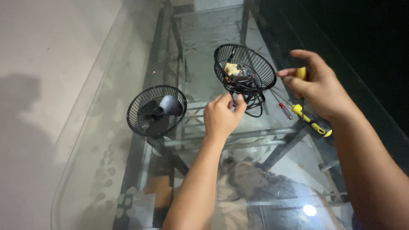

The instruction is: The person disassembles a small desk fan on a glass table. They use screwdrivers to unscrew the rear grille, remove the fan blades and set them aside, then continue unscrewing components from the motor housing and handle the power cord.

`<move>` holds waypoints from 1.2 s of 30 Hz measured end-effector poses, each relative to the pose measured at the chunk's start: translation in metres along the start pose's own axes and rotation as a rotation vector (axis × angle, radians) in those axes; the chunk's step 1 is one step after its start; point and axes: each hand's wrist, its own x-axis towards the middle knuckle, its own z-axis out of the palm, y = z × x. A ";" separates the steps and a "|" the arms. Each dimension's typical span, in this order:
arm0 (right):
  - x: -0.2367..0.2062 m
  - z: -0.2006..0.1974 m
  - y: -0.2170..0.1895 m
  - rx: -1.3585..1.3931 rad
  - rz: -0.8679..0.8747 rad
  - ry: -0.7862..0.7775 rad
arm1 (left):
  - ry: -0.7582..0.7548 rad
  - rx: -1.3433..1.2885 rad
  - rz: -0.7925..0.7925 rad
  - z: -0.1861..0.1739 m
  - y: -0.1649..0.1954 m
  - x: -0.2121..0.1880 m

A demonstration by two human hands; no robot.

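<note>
On a glass table (106, 140) stands a black wire fan grille with the motor (245, 68) inside it, tilted up on its edge. My left hand (221, 117) grips its lower rim and the black cord (255, 106) below it. My right hand (317, 85) is raised just right of the grille and closed on a yellow-handled screwdriver (301, 73), whose shaft is hidden. A second black grille with the grey fan blade (156, 110) lies flat to the left, untouched.
Two more screwdrivers lie on the glass by my right wrist: a yellow-and-black one (313, 123) and a thin red-handled one (284, 110). A metal frame and cloth show through the glass. The table's curved edge runs along the left, over a pale floor.
</note>
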 end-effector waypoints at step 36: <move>-0.028 0.024 0.089 0.334 0.001 0.081 | 0.112 0.365 0.299 -0.009 0.017 0.025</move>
